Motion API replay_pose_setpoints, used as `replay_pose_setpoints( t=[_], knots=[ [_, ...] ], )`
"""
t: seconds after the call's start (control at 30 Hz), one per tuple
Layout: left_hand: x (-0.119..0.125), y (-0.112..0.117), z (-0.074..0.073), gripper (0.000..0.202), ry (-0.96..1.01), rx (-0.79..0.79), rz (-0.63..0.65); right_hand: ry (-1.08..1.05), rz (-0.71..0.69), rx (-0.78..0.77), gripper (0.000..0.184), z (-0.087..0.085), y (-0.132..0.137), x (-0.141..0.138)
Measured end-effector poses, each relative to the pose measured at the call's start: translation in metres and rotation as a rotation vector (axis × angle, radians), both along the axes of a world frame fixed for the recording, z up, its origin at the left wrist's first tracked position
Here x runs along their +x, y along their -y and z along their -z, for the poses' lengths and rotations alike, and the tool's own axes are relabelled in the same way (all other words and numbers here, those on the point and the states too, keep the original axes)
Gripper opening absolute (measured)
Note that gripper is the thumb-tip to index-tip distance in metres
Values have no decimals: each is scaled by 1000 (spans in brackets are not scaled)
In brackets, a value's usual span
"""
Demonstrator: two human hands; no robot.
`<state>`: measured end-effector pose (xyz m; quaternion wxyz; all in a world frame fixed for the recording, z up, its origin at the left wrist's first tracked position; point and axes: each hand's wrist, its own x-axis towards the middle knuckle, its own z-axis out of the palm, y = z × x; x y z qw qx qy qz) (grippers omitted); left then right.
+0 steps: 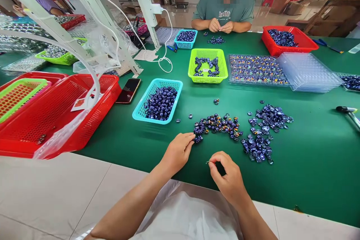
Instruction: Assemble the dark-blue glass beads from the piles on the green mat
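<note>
My left hand [180, 152] rests on the green table [126, 135], fingers pinched on the end of a curved string of dark blue beads [218, 124]. My right hand [226, 174] is closed in a pinch on a small thin metal piece [207, 162], just above the table's near edge. A loose pile of dark blue beads [264, 129] lies right of the string.
A teal basket of beads [159, 100] sits left of the string, a phone [128, 90] and red baskets [56, 114] further left. A green basket [207, 65], clear trays [306, 71] and a red bin [288, 40] lie beyond. A person in a green shirt [225, 7] works opposite.
</note>
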<state>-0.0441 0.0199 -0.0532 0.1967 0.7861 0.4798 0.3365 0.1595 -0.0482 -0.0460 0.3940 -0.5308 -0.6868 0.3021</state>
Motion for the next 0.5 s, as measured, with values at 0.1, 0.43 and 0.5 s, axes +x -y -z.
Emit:
replay_pose_setpoints(
  t=[0.1, 0.43, 0.5],
  knots=[
    [7, 8, -9, 25, 170, -113, 20, -122, 67, -57, 9, -2, 1, -1],
    [36, 29, -21, 29, 846, -769, 94, -322, 114, 12, 9, -8, 7, -3],
    [34, 25, -23, 26, 875, -866, 113, -249, 64, 90, 14, -11, 7, 1]
  ],
)
